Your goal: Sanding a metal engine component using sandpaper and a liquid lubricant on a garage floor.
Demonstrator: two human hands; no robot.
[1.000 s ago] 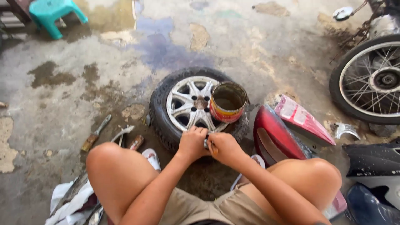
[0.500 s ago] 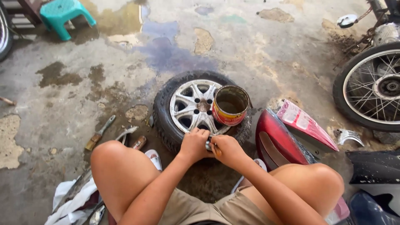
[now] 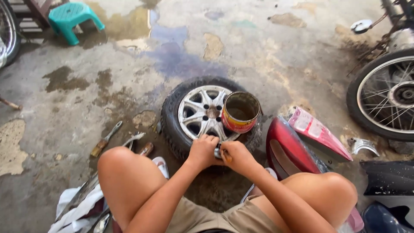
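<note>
Down on the stained concrete sits one small tyre (image 3: 189, 97) with a silver alloy rim, one rusty tin can (image 3: 240, 113) resting on it. Both hands, left hand (image 3: 202, 151) and right hand (image 3: 238, 156), are pinched tight around one small metal piece (image 3: 218, 151) at the tyre's near edge. Two hand tools (image 3: 113, 140) lie alongside.

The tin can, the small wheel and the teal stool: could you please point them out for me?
tin can (image 3: 239, 113), head view, on its side wall.
small wheel (image 3: 199, 113), head view, on a silver spoke.
teal stool (image 3: 71, 12), head view, on its seat.
</note>
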